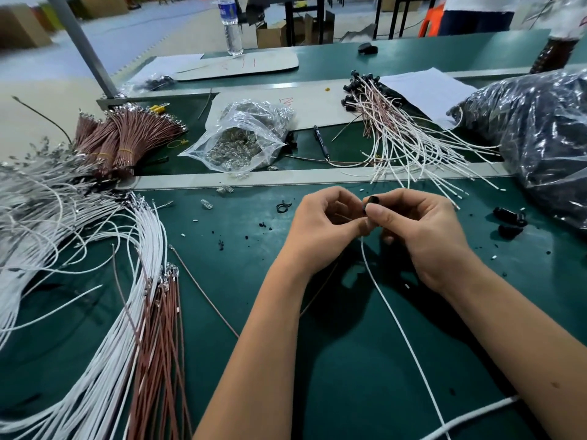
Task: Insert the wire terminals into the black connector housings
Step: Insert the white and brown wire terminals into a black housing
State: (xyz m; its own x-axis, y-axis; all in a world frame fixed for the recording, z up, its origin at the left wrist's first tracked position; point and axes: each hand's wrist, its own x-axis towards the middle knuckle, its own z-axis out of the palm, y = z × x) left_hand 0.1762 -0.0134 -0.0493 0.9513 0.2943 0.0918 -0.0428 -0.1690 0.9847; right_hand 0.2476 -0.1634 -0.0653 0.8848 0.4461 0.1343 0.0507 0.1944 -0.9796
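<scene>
My right hand pinches a small black connector housing between thumb and fingers above the green table. My left hand meets it from the left, its fingers curled round the top end of a white wire that trails down toward me. A brown wire also runs down from under my left hand. The wire's terminal is hidden by my fingers. Loose white and brown wires lie fanned out at the left.
Finished wires with black housings lie at the back right beside a large dark plastic bag. A clear bag of small clear parts, bundled brown wires, loose black housings and a water bottle also stand around.
</scene>
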